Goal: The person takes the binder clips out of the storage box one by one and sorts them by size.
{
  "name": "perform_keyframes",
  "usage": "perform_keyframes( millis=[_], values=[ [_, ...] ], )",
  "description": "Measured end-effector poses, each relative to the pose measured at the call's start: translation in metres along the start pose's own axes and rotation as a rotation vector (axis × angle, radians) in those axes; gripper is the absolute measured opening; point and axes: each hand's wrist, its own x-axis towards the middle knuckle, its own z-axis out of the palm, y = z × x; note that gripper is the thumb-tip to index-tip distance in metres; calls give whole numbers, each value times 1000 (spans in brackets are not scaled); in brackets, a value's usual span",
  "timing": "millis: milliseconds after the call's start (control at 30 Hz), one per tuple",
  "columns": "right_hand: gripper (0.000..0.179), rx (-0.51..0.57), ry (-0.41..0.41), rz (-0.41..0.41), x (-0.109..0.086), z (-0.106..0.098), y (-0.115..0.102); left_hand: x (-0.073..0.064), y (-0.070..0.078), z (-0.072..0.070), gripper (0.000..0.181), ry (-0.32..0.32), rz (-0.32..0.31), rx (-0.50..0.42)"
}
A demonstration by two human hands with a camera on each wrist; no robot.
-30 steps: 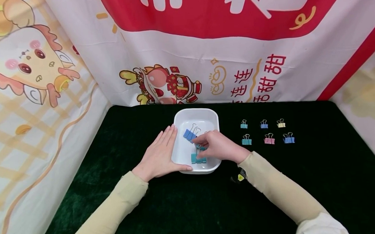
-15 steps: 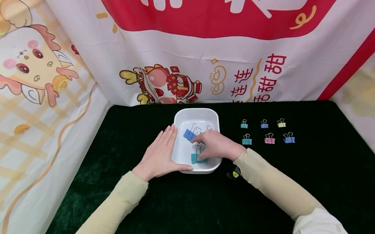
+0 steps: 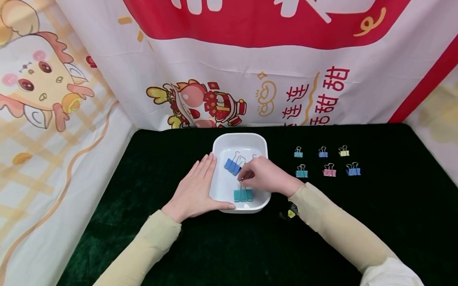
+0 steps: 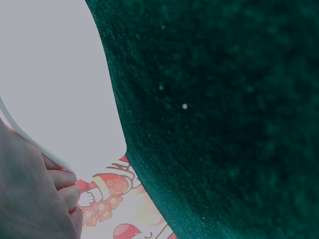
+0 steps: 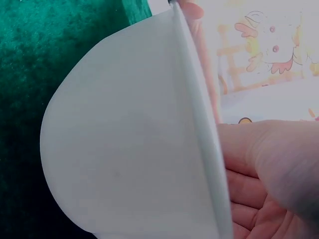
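Observation:
In the head view, a white tray (image 3: 239, 141) holds several binder clips. My left hand (image 3: 194, 189) lies along the tray's left side, its fingers straight and its thumb at the front rim. My right hand (image 3: 266, 175) reaches in over the right rim and pinches the wire handles of a teal binder clip (image 3: 243, 195) near the tray's front. Just behind these fingertips are blue binder clips (image 3: 233, 165). Another clip's wire loop (image 3: 254, 156) shows beyond the right hand. In the right wrist view, the tray's wall (image 5: 124, 134) hides the fingertips and the clip.
On the dark green cloth (image 3: 234, 253), right of the tray, small clips stand in two rows. The back row has a teal clip (image 3: 298, 153), a blue one and a yellow one (image 3: 343, 152); in front are teal, pink (image 3: 329, 172) and blue ones. Printed curtains enclose the table.
My right fingertips have drawn back slightly from low over the teal clip to its wire handles, so more of its body shows. My left hand and the tray stay put.

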Motion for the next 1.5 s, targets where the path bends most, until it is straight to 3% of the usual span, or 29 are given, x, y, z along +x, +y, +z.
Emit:
perform_keyframes(
  millis=[200, 400, 733, 933, 1167, 1300, 1500],
  values=[
    [3, 7, 6, 15, -3, -2, -1, 0, 1, -1, 137, -10, -5, -5],
    [13, -9, -17, 33, -5, -3, -4, 1, 1, 0, 137, -10, -5, 2],
    [14, -48, -93, 39, -4, -4, -8, 0, 1, 1, 136, 1, -1, -14],
    [17, 4, -100, 50, -5, -5, -7, 0, 2, 0, 137, -1, -6, -3],
    [18, 24, -149, -14, -7, -5, -9, 0, 1, 0, 136, -4, -8, -10],
    [17, 36, -147, -12, -8, -3, -10, 0, 1, 0, 136, 0, -8, -15],
    [35, 87, -125, 18, -9, -2, -10, 0, 2, -1, 137, 2, -5, -11]
  ],
)
